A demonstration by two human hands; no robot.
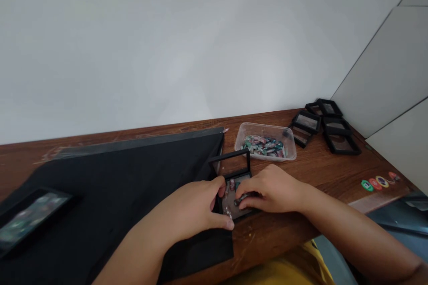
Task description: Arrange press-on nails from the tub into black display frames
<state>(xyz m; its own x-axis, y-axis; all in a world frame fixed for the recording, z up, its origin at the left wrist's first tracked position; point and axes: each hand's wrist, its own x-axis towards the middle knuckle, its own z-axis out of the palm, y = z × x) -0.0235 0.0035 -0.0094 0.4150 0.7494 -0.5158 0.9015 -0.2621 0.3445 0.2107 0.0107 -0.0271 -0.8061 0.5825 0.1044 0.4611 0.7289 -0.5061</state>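
Note:
An open black-framed display case (239,218) with clear film panes lies in front of me, its lid (230,156) raised at the far side. My left hand (200,202) holds the case by its left edge, thumb near the front corner and fingers curled at the side. Over the right part of the case, my right hand (272,189) pinches a small dark shiny piece (240,200) just above or on the film; contact cannot be made out. Several similar pieces rest inside, among them a pinkish one (232,184). My right hand partly covers a teal one.
Behind the case stands a clear plastic tub (289,146) of shiny coloured pieces. More black frames (334,124) are piled at the back right. A filled frame (33,218) lies on the black cloth (133,178). Round stickers (375,183) mark the wooden table (321,167), against a white wall.

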